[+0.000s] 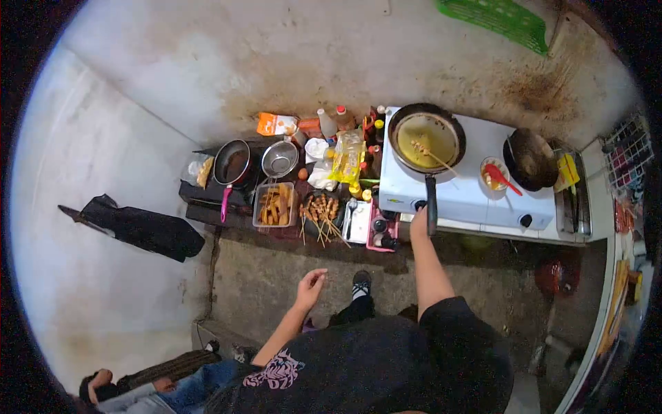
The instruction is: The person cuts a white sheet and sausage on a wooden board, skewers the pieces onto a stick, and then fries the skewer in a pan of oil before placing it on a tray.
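Observation:
My right hand (418,224) is at the front of the white gas stove (469,200), its fingers on the left stove knob (419,205). The black handle of a frying pan (394,148) passes just beside it and partly covers it. Oil fills the pan's bottom, and a skewer of meat (422,150) lies in it with its stick over the rim. My left hand (312,286) hangs in the air, loosely bent and open, with nothing in it. Nearest to it are several meat skewers (321,207) on a dark plate.
Left of the stove are a tub of fried pieces (276,205), a strainer (280,159), a pink-handled pan (233,162) and bottles (326,123). A bowl with a red spoon (495,174) and a dark wok (531,160) stand at right. Another person (196,383) sits at lower left.

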Available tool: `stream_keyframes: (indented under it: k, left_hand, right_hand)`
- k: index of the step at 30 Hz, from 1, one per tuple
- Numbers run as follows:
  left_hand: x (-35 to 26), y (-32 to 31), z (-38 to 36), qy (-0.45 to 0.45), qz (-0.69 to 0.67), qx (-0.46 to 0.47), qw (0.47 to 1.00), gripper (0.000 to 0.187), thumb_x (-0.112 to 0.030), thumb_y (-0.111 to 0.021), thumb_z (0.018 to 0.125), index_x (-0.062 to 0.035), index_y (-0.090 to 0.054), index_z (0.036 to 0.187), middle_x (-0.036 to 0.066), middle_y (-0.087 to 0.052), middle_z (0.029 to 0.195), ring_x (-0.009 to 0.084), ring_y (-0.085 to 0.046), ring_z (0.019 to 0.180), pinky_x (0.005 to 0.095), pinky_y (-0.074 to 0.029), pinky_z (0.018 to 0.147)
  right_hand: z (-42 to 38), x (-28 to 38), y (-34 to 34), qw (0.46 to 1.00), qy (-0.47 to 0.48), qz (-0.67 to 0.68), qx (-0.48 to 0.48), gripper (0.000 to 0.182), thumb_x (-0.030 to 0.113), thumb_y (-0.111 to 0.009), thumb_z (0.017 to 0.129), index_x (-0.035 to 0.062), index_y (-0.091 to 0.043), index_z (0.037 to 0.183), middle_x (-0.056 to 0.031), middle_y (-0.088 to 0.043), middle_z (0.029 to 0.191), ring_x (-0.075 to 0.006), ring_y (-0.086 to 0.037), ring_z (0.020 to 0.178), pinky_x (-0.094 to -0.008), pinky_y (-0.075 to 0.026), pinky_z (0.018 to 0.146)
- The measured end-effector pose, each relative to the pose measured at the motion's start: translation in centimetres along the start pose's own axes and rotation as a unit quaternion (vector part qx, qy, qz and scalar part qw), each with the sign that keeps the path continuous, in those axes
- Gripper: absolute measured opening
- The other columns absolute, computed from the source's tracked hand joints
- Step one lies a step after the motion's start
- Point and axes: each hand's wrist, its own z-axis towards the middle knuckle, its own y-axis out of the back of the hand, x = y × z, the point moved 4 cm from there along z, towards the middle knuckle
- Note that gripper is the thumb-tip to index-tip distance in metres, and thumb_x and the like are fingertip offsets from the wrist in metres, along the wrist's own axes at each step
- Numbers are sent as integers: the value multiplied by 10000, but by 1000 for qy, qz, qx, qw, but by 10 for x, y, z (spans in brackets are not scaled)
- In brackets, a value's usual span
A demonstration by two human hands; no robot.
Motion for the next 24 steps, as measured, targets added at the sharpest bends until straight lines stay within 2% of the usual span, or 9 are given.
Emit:
stream_keyframes:
  k: [1, 3, 4, 5, 8, 9, 18, 21, 24]
  left_hand:
    - [-2, 11, 0, -5, -2, 4, 1000, 178, -92, -512, 838, -22, -564, 993, 22, -571, 851, 87, -521, 765, 226, -423, 682]
    - [3, 30, 2, -12, -17, 1, 1000, 175, -93, -511, 840, -19, -565, 989, 25, -573, 855, 90, -521, 769, 226, -421, 686]
    - [10, 40, -1, -13, -29, -3, 999, 172, -91, -511, 840, -19, -566, 986, 26, -573, 853, 93, -522, 768, 226, -420, 687]
    - [17, 50, -4, -12, -40, -9, 999, 170, -89, -512, 839, -18, -568, 983, 26, -574, 851, 95, -523, 767, 226, -420, 688]
    - [43, 68, -11, 38, -56, -24, 997, 160, -80, -524, 830, -23, -577, 970, 26, -569, 831, 100, -526, 762, 229, -419, 684]
    - [49, 70, -12, 32, -45, -19, 998, 156, -77, -527, 827, -25, -581, 965, 26, -568, 825, 99, -524, 758, 227, -417, 681]
    - [63, 64, 2, -8, -59, 1, 998, 143, -83, -534, 822, -44, -599, 943, 32, -560, 840, 91, -511, 740, 219, -406, 665]
    - [66, 62, 12, -39, -66, -8, 997, 141, -86, -530, 825, -48, -601, 940, 27, -556, 840, 94, -503, 737, 221, -403, 668]
    - [54, 61, 19, -41, -65, -8, 997, 137, -85, -528, 825, -48, -603, 933, 27, -559, 839, 99, -501, 735, 225, -403, 671]
  right_hand:
    - [0, 4, 3, 997, -49, -7, 51, 297, 191, -433, 855, -16, -429, 1069, -248, -520, 975, -397, -506, 883, -449, -395, 740]
    - [-4, 19, 18, 983, -116, 144, -3, 184, 128, -444, 832, -19, -489, 933, -254, -529, 937, -395, -508, 883, -454, -389, 734]
    - [-4, 30, 29, 990, -128, 45, 30, 161, 108, -453, 820, -18, -501, 908, -259, -530, 927, -394, -509, 887, -460, -385, 736]
    - [-6, 37, 40, 961, -216, 170, -2, 153, 76, -462, 798, -16, -520, 905, -262, -549, 905, -391, -538, 861, -462, -416, 710]
    - [-1, 43, 35, 980, -122, -109, 109, 191, 79, -394, 823, -24, -531, 905, -234, -557, 976, -351, -567, 846, -414, -462, 705]
    - [1, 44, 33, 977, -96, -144, 122, 187, 51, -395, 807, -27, -535, 904, -232, -572, 938, -365, -570, 854, -429, -471, 718]
    - [6, 36, 24, 969, 14, -199, 144, 185, 37, -403, 789, -42, -557, 855, -231, -581, 879, -344, -582, 833, -423, -478, 699]
    - [9, 35, 25, 969, -2, -204, 141, 116, 32, -525, 724, 4, -593, 813, -221, -592, 836, -351, -583, 795, -426, -479, 675]
    - [8, 44, 24, 933, 111, -286, 187, 139, 20, -491, 736, 4, -608, 809, -218, -588, 829, -338, -589, 784, -420, -485, 661]
